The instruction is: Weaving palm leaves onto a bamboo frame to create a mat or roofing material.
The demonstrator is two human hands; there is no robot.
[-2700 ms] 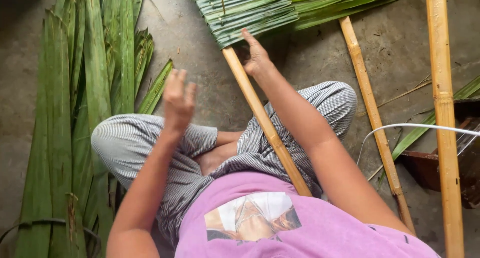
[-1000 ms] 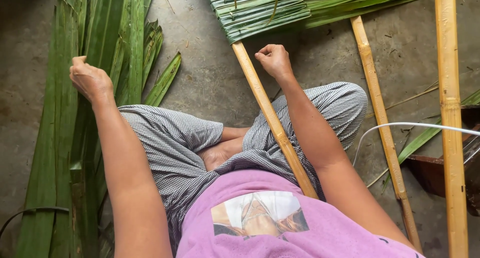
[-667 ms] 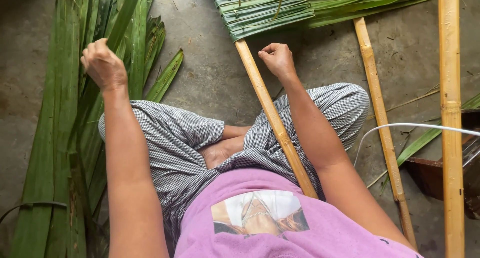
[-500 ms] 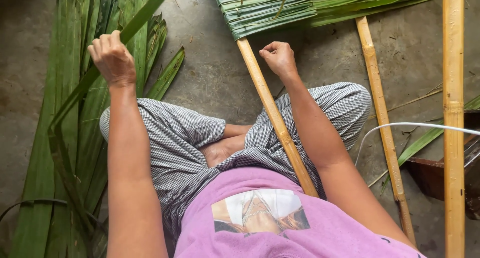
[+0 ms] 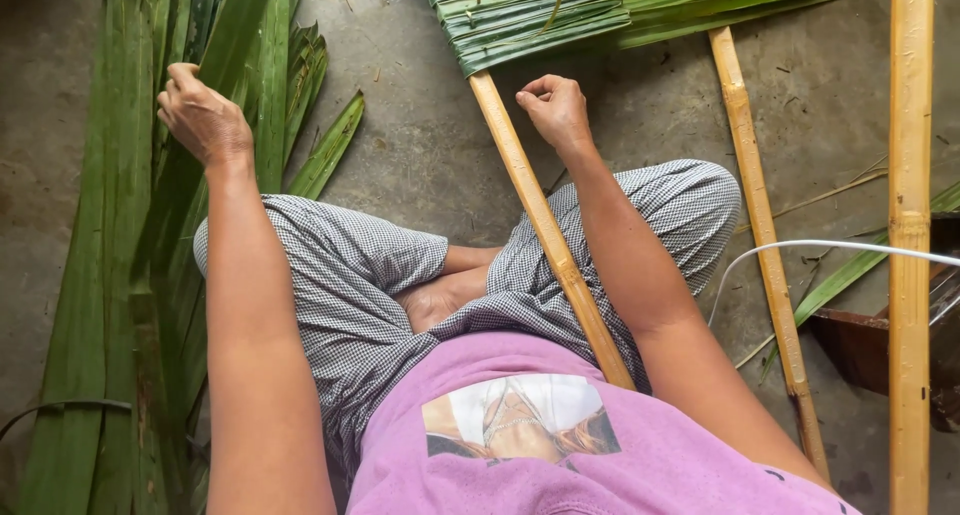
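My left hand (image 5: 205, 115) grips one long green palm leaf (image 5: 225, 60) and holds it lifted off the pile of palm leaves (image 5: 95, 275) on the floor at my left. My right hand (image 5: 555, 105) is a loose fist with nothing in it, hovering beside a bamboo pole (image 5: 545, 225) that runs from my lap up to a mat of folded, stitched leaves (image 5: 525, 15) at the top. I sit cross-legged in checked trousers and a pink shirt.
Two more bamboo poles lie at the right, a thin one (image 5: 765, 245) and a thick one (image 5: 908, 245). A white cable (image 5: 790, 247) curves across them. A dark wooden object (image 5: 880, 345) sits at the right edge on the concrete floor (image 5: 410, 145).
My left hand reached out to the leaf pile, closed on one leaf and raised it. My right hand went from open fingers to a fist and stayed by the pole.
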